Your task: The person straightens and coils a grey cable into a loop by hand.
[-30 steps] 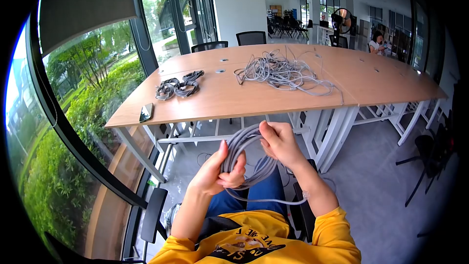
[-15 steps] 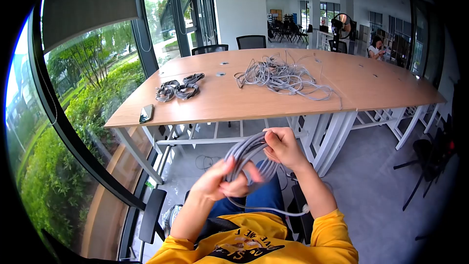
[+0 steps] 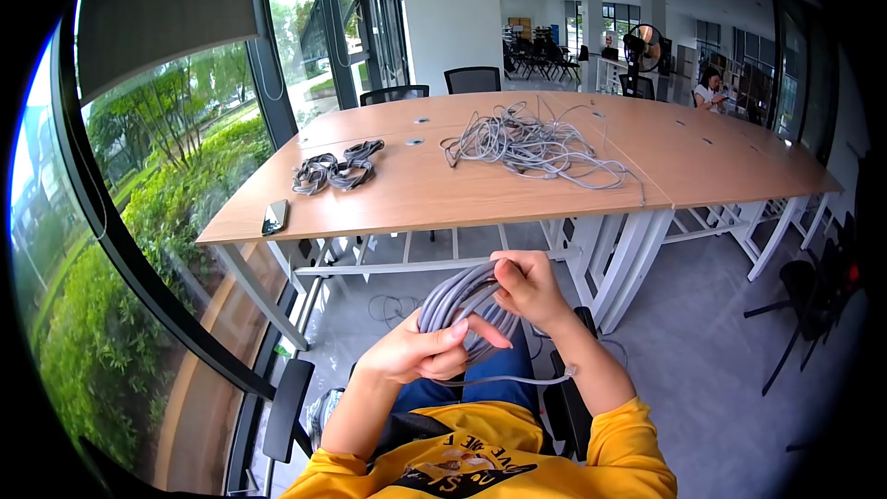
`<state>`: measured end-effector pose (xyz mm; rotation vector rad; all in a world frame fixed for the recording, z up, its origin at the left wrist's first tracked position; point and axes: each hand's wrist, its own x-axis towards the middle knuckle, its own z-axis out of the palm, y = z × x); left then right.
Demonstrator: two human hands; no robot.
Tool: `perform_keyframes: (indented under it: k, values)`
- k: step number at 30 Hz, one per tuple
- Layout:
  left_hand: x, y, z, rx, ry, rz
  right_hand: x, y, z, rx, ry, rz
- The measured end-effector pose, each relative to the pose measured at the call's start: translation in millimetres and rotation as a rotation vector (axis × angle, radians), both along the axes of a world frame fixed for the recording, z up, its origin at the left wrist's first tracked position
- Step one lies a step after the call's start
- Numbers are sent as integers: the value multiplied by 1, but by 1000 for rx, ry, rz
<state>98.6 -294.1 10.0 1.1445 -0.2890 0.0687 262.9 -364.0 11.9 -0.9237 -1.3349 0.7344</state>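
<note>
A looped coil of grey cable (image 3: 455,298) is held up over my lap, short of the table's front edge. My left hand (image 3: 420,348) closes round the coil's lower left side, its index finger reaching through the loops. At the upper right of the coil, my right hand (image 3: 527,285) pinches the strands with thumb and fingers. A loose tail of cable hangs under the coil and runs right to a small connector (image 3: 570,371) near my right forearm.
On the wooden table (image 3: 370,212) lie a tangled heap of grey cable (image 3: 527,143), several wound cable bundles (image 3: 337,167) and a phone (image 3: 275,217). Chair armrests (image 3: 288,407) flank me. More cable trails on the floor. Windows stand at left; a person (image 3: 710,91) sits far right.
Both hands have shifted slightly, the right one a little lower, with the coil still between them. The left fingers have moved on the coil. The hanging tail has risen slightly.
</note>
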Motion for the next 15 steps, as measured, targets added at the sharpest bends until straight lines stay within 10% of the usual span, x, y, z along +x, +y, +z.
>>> perform_keyframes:
  k: [15]
  values:
    - [1,-3,-2,-33,-13,-34,-2,-3,-1,130,5,-3]
